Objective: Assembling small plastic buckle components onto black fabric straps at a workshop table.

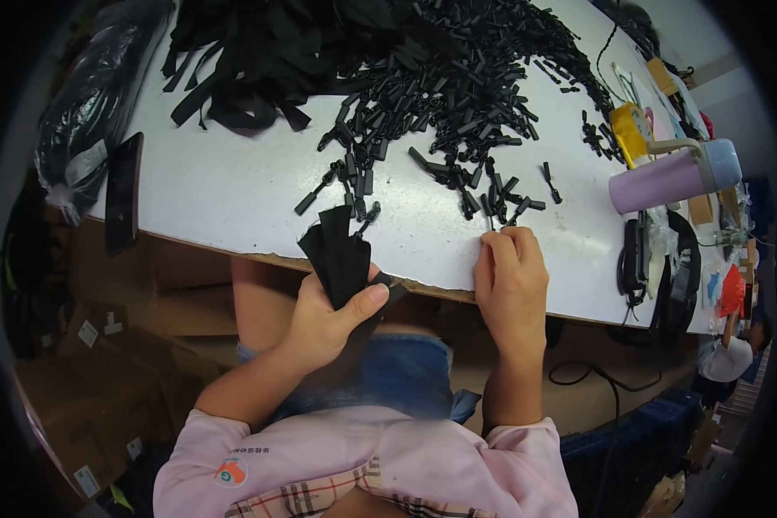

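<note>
My left hand (332, 319) is closed round a fanned bundle of black fabric strips (341, 255), held over the table's near edge with the thumb across it. To the right, my right hand (513, 281) has its thumb and fingertips pinched on a black zipper slider (489, 212) with a long pull tab. A few loose zipper sliders (354, 181) lie just beyond the left hand. They spread out from a large heap of the same sliders (440, 95) farther back. The inner side of each grip is partly hidden by my fingers.
A pile of black strips (268, 52) lies at the back left. Along the left edge are a phone (123, 194) and a clear plastic bag of dark material (95, 121). A purple bottle (660, 180) and a yellow tape dispenser (632, 134) are at the right. Cardboard boxes (104, 388) stand below.
</note>
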The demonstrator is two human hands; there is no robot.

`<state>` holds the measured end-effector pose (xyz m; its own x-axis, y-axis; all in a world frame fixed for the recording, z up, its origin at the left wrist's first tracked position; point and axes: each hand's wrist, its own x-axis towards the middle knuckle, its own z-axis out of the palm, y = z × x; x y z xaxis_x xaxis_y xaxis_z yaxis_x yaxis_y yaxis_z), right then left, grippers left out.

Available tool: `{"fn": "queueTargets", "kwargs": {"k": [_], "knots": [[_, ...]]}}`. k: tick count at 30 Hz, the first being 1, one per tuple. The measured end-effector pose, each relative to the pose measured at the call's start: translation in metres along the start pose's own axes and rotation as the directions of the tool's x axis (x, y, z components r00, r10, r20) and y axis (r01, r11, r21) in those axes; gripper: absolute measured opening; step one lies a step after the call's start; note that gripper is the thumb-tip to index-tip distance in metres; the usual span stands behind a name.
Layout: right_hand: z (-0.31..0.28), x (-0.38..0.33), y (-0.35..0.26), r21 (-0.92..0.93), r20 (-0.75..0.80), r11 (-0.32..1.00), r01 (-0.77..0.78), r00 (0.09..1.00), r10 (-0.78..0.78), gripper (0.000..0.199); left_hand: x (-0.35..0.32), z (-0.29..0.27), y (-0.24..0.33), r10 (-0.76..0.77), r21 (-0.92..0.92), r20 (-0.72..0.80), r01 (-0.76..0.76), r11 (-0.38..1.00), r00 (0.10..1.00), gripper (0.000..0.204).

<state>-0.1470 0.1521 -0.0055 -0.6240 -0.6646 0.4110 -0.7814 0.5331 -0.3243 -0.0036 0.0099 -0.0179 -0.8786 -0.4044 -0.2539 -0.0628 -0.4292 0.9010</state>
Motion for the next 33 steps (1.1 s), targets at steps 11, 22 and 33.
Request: {"fn": "queueTargets", "kwargs": {"k": [11, 22, 33], "knots": [[0.019, -0.012, -0.052, 0.957, 0.280, 0.029, -0.289, 0.944, 0.176, 0.011, 0.003, 0.005, -0.004, 0.219, 0.166, -0.024, -0.212, 0.963, 0.975, 0.009], [0.024, -0.017, -0.061, 0.956, 0.155, 0.224, -0.190, 0.974, 0.164, 0.011, 0.002, 0.006, -0.002, 0.323, 0.148, -0.016, -0.317, 0.937, 0.946, 0.004], [0.031, -0.021, -0.066, 0.942, 0.049, 0.306, -0.140, 0.956, 0.288, 0.013, 0.000, 0.007, -0.007, 0.236, -0.003, -0.049, -0.236, 0.972, 0.971, 0.021]]}}
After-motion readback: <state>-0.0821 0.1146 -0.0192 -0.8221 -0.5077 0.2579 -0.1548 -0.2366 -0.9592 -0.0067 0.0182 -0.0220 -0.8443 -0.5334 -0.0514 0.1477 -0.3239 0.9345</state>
